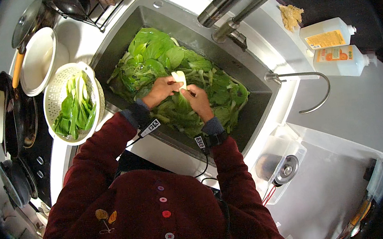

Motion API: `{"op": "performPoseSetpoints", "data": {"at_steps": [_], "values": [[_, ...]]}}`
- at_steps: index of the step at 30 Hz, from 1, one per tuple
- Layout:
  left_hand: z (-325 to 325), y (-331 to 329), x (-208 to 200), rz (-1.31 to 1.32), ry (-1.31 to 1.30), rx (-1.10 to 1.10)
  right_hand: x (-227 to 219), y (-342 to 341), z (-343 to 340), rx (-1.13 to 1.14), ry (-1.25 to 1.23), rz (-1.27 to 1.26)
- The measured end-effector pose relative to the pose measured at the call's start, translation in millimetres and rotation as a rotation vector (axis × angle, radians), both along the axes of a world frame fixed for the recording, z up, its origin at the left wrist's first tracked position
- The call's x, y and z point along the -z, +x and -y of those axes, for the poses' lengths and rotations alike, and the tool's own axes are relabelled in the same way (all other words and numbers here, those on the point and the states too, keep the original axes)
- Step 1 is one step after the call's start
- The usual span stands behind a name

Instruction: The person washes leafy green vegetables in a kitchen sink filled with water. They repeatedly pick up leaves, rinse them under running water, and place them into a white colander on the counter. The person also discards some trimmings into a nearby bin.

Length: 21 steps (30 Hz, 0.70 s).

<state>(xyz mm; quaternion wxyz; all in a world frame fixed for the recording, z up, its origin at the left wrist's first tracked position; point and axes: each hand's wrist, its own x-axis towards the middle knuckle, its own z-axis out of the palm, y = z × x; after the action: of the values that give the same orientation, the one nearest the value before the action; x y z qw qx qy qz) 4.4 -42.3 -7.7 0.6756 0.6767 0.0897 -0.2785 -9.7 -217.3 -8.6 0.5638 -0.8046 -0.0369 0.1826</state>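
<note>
Both of my hands hold a leafy green (pixel 179 77) over the sink, its pale stem end pointing away from me. My left hand (pixel 163 91) pinches the stem from the left, and the fingers of my right hand (pixel 196 101) close on it from the right. The leaves hang down below my fingers, over the other greens. Many loose green leaves (pixel 150 49) float in water in the grey sink (pixel 153 13). To the left, a white colander (pixel 55 98) holds a small bunch of the same greens (pixel 77 107), stems pointing away.
A large faucet (pixel 218 11) reaches over the sink's far edge, with a thin curved tap (pixel 322 84) at right. Two clear bottles (pixel 326 33) and a yellowish sponge (pixel 291 17) stand behind. A white bowl (pixel 38 60) and pans (pixel 25 121) crowd the left; a clear plastic bin (pixel 291 149) sits right.
</note>
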Motion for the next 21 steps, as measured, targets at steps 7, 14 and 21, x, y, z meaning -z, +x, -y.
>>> {"op": "performPoseSetpoints", "data": {"at_steps": [7, 14, 21], "values": [[3.2, 3.7, -16.2, 0.102, 0.042, 0.043, -6.9, 7.3, -2.1, 0.013, 0.053, 0.154], [-2.6, 1.9, -29.7, 0.132, 0.050, 0.015, -13.0, 2.5, -10.1, -0.059, 0.077, 0.132], [-1.1, -4.2, -34.9, -0.271, -0.334, -0.265, -51.7, -2.0, -16.7, -0.090, -0.202, 0.590]]}}
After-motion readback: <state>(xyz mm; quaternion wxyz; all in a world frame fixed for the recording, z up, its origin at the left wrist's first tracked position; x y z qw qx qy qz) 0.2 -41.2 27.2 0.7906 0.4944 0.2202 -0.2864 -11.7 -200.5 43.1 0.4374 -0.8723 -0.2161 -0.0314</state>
